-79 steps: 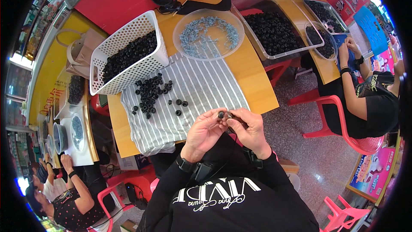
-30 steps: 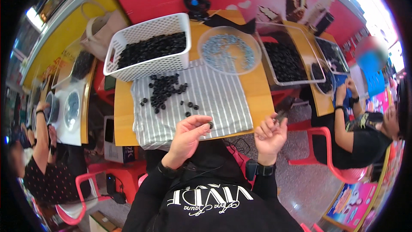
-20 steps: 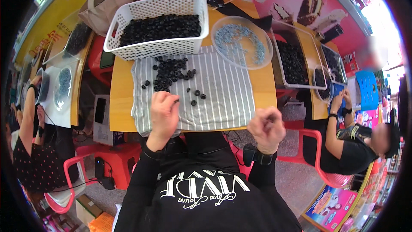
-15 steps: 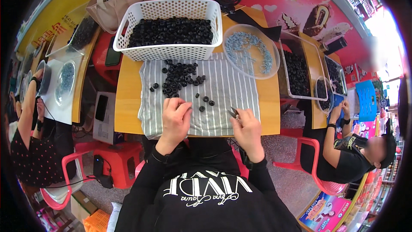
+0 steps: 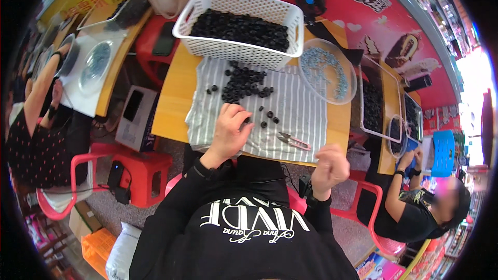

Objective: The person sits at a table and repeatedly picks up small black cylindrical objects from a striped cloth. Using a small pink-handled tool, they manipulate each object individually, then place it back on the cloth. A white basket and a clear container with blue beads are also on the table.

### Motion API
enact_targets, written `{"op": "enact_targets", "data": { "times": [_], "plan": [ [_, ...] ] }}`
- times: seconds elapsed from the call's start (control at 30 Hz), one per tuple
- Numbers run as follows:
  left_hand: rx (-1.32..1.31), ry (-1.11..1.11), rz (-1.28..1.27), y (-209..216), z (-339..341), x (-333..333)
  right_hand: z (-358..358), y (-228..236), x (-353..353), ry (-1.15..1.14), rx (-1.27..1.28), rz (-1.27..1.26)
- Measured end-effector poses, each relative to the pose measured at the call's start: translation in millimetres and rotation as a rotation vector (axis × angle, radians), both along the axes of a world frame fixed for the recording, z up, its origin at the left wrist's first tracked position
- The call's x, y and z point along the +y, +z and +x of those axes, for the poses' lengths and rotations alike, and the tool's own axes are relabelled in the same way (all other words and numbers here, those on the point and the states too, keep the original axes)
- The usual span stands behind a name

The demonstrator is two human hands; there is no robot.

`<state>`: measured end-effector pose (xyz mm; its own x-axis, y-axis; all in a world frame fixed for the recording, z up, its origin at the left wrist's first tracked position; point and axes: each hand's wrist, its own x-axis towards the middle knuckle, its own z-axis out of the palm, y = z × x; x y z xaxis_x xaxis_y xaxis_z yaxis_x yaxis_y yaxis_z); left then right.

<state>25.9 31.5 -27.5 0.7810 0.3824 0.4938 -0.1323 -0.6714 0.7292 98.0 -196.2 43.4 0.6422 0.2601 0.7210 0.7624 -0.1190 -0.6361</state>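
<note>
My left hand [image 5: 231, 132] is over the front of the striped cloth [image 5: 210, 119], its fingers closed in a pinch with a small black ring-shaped piece [image 5: 247, 120] at the tips. Just beyond it lies a pile of similar black pieces [image 5: 244, 82]. Several loose black pieces [image 5: 270, 114] sit to its right. A pair of thread snips [image 5: 294, 141] rests on the cloth, blades pointing left. My right hand [image 5: 331, 168] is raised near the table's front right corner, apart from the snips. Its fingers are curled, and nothing shows in them.
A white perforated basket [image 5: 236, 52] of black pieces stands at the back of the table. Right of it is a clear round tub [image 5: 348, 93] with small blue pieces, near a black fan [image 5: 310, 1]. People work at tables on both sides; a red stool [image 5: 140, 176] stands left.
My right hand has let go of the thread snips, which now lie on the cloth, and has drawn back to the right. My left hand keeps its pinch. The whole view has tilted.
</note>
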Motion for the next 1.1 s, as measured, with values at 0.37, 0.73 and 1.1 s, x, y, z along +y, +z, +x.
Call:
{"op": "enact_targets", "data": {
  "times": [0.37, 0.73, 1.1],
  "plan": [
    [-0.157, 0.063, -0.178, -16.3, -0.2, 4.9, -76.9, -66.1, 17.2, 0.701, 0.077, -0.733],
    [0.003, 0.021, -0.098, -8.8, -0.4, -2.6, -56.4, -60.0, -1.0, 0.586, 0.135, -0.537],
    [0.094, 0.063, 0.028, -12.0, 2.6, -2.6, -44.1, -72.1, -24.1, 0.509, 0.044, -0.586]
  ]
}}
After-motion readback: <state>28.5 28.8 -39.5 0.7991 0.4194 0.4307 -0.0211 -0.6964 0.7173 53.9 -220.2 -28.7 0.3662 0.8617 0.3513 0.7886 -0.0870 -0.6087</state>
